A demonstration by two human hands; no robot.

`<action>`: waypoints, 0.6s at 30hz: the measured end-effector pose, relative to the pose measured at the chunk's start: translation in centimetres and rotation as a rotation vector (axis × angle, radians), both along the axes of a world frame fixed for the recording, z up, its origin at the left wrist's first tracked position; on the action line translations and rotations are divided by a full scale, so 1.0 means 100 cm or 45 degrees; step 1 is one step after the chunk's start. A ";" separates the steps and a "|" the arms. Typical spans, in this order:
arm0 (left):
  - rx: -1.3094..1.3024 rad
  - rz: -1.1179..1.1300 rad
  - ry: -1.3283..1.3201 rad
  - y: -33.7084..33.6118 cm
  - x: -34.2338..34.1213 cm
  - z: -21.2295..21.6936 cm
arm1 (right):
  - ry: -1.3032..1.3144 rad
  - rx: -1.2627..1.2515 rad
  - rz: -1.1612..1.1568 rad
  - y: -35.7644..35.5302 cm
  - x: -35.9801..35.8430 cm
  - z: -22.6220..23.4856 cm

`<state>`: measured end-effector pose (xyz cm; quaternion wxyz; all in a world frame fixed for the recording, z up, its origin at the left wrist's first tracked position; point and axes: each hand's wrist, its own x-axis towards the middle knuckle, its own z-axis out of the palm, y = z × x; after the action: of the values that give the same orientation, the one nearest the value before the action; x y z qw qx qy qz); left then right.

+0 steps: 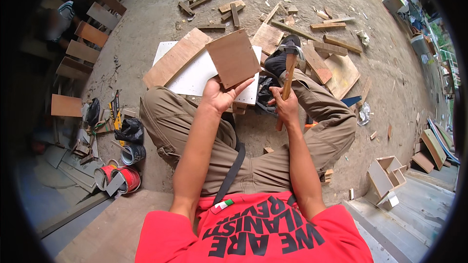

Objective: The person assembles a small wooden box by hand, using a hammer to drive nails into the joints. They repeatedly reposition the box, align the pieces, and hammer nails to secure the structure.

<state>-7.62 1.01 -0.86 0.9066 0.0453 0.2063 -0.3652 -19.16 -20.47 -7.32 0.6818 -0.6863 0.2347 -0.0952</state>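
Okay, far left: a person (61, 24) beside a row of boards (91, 34) on the floor, likely spaced out to stay separate. Near left: black plastic bag (129, 130), dark tin (132, 155), then red buckets (129, 181) with offcuts stuck in, probably used as bins.

Left of centre, a brown plank (176, 58) lies across a white panel (195, 77); a wood block (239, 108) shows at the panel's near edge, maybe propping it off the floor.

Left hand (220, 98), palm up, holds a square board (234, 58) at its near edge, one finger stretched wide, others partly hidden behind the wood. Board sits raised over the panel, broad face showing; the palm underneath seems to carry its weight.

Right hand (287, 104) is closed round the hammer (289, 74) low on the wooden handle, head pointing far. That low hold likely leaves the head free to swing.

Right of the hammer: blue saw blade (351, 101) lying by the knee, offcuts (342, 75) spread farther out. Near right: a small compartmented box (382, 178), tilted, and sheets (433, 145) leaning, probably stacked upright to save floor.
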 end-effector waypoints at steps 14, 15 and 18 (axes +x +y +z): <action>0.776 -0.140 -0.215 -0.013 0.001 0.001 | 0.108 -0.294 -0.122 0.000 -0.002 -0.025; 0.863 -0.198 -0.298 -0.009 -0.006 -0.005 | 0.222 -0.376 -0.063 -0.005 -0.004 -0.028; 1.037 -0.127 -0.323 0.014 -0.007 -0.032 | 0.514 -0.431 0.077 -0.021 -0.010 -0.019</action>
<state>-8.34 2.41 -4.08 0.8142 0.4541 0.2181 -0.2888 -20.15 -22.52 -9.24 0.4992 -0.8024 0.3260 0.0262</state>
